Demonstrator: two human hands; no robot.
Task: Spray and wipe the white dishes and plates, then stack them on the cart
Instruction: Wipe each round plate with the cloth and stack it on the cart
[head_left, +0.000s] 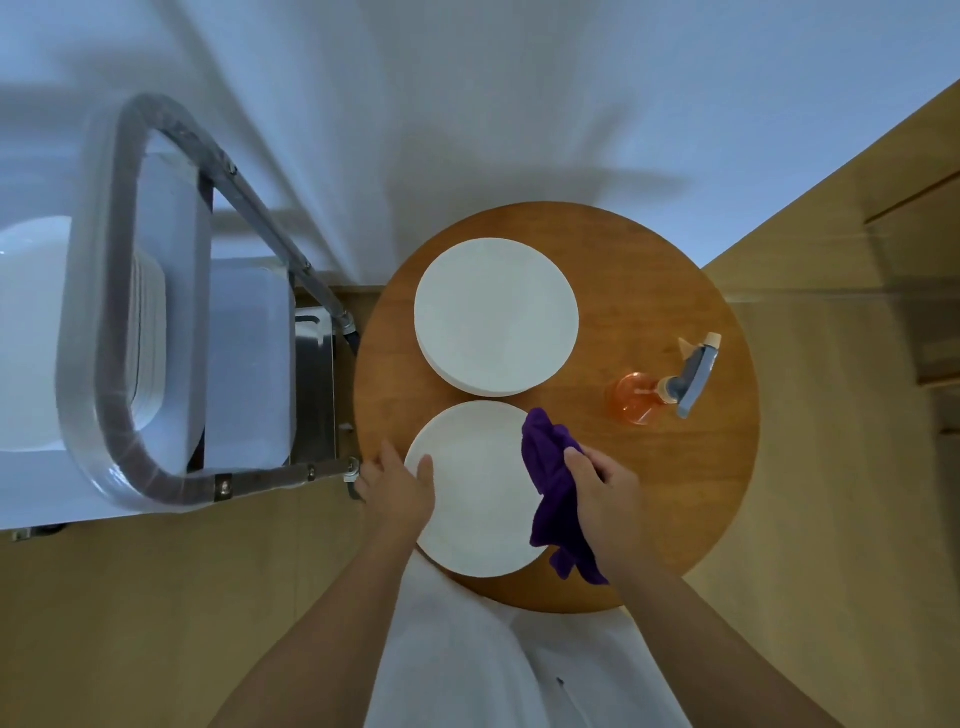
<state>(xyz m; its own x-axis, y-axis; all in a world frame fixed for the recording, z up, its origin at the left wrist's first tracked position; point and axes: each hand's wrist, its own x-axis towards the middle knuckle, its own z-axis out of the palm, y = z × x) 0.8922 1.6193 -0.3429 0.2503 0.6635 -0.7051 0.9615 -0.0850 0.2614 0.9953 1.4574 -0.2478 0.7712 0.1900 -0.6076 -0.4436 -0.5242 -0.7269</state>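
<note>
A single white plate (478, 499) lies at the near edge of the round wooden table (649, 291). My left hand (400, 488) grips the plate's left rim, thumb on top. Over the plate's right edge, my right hand (605, 499) holds a bunched purple cloth (553, 478). Behind it sits a stack of white plates (496, 314). An orange spray bottle (660, 387) with a grey-blue trigger head stands to the right. On the left stands the cart (171, 312), with stacked white plates (31, 332) on its shelf.
The cart's metal push handle (249, 202) reaches toward the table's left edge. A white bin (249, 364) sits on the cart near the table. A white wall runs behind, wooden floor lies all around, and wooden cabinetry stands at the right.
</note>
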